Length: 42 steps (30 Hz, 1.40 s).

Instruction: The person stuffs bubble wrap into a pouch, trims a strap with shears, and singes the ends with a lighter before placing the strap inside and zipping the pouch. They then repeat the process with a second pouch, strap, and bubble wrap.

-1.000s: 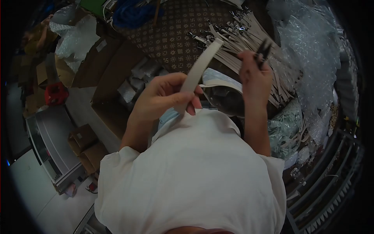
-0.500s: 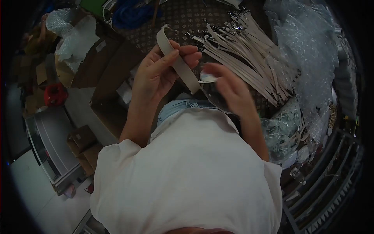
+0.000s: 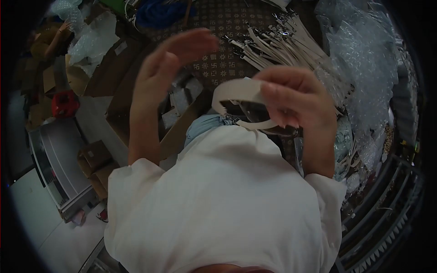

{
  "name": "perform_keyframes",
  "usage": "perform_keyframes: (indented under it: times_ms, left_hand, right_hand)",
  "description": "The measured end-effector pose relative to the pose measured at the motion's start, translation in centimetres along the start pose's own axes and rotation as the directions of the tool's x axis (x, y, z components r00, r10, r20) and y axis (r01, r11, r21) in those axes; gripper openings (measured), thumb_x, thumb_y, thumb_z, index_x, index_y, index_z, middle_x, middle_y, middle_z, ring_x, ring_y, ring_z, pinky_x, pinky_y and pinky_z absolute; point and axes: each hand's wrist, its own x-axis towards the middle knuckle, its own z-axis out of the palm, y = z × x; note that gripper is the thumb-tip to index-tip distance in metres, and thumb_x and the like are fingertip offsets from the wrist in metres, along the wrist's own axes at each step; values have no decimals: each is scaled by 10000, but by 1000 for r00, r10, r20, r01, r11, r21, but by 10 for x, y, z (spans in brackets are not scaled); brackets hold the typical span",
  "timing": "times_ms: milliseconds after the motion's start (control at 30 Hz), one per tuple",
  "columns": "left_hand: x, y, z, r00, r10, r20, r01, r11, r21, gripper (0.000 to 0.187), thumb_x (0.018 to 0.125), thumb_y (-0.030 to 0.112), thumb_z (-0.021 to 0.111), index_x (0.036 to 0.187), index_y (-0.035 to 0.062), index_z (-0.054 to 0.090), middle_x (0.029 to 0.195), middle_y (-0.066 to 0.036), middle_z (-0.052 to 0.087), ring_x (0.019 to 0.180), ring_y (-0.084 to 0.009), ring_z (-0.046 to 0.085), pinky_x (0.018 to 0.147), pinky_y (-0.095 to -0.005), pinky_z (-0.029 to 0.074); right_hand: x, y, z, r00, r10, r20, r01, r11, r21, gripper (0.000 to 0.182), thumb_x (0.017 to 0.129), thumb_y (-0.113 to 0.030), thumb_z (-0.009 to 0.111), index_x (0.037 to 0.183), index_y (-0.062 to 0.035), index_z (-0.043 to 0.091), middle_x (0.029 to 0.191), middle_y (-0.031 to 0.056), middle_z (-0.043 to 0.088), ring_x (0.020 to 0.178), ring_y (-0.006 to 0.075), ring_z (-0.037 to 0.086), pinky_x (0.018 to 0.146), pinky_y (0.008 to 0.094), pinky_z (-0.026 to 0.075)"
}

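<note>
My right hand grips a pale cream strap, which curves in a loop to the left in front of my body. Metal parts show at the strap's lower end, near the light blue cloth at my waist. My left hand is raised on the other side, blurred, with its fingers apart and nothing in it. Beyond my right hand lies a fanned bundle of similar straps with metal clasps, on a dark patterned cloth.
Clear plastic wrap is heaped at the right, above a dark metal rack. An open cardboard box with wrapped pieces stands at the left. Another person's arm shows at the upper left.
My left hand has let go of the strap and moved up and left. My right hand has moved right and now holds the strap, which bends into a loop. The small white item is out of sight.
</note>
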Motion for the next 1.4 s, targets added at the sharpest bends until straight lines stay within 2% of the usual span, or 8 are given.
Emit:
perform_keyframes:
  times_ms: [200,367,500,633,833,1200,1333,1400]
  left_hand:
    - [-10,8,-3,837,-206,506,327,931,-162,339,895,283,466,883,-53,502,575,-71,525,438,-112,506,390,-226,423]
    - [-6,44,-24,922,180,344,139,674,-725,241,926,212,384,919,-7,482,543,-18,448,382,-65,405,339,-232,378]
    - [6,63,-9,959,265,101,-75,579,-812,234,924,208,391,987,2,483,609,-21,467,557,-87,491,501,-265,436]
    - [40,6,13,861,502,-80,-436,810,392,289,903,209,459,1117,16,484,745,-41,532,801,-142,496,700,-278,405]
    - [14,-29,38,873,-335,354,150,876,458,393,905,284,427,1057,-58,546,715,-38,538,570,-103,499,532,-200,405]
    - [31,-44,26,817,121,564,367,644,-671,454,938,371,310,1106,-4,503,487,44,402,421,-37,376,432,-200,327]
    - [34,-62,35,858,171,484,251,682,-687,445,936,386,290,1131,50,507,479,55,382,498,-43,411,525,-192,349]
    - [33,-75,37,896,127,426,232,685,-691,437,936,383,288,1119,50,504,512,39,409,548,-63,437,559,-199,367]
  right_hand:
    - [3,-8,-63,927,-363,94,297,865,404,317,854,-180,553,1070,52,544,660,45,538,418,24,429,389,148,362]
    - [-11,13,-62,698,-671,-251,421,667,-615,280,810,-108,596,1068,0,586,727,33,540,561,86,509,460,194,407]
    - [-15,32,-57,785,-594,-177,174,486,-856,179,811,-103,597,959,-10,635,726,23,569,551,103,520,462,214,404]
    - [-10,33,-9,987,-22,-158,-69,833,-550,150,815,-115,599,879,17,624,651,8,556,484,63,483,429,201,379]
    - [-29,22,-37,956,-67,-286,-49,924,-379,216,828,-145,592,954,30,596,649,14,555,491,45,492,427,198,373]
    - [-8,62,-33,694,-696,-182,404,586,-702,273,784,-188,630,980,0,601,752,61,565,609,125,539,522,231,423]
    - [-11,67,-30,813,-550,-190,247,622,-743,277,797,-187,623,992,7,591,807,60,564,628,105,541,531,211,442]
    - [-9,71,-26,922,-237,-307,164,955,-246,260,813,-186,614,982,10,592,778,52,580,647,95,561,564,203,472]
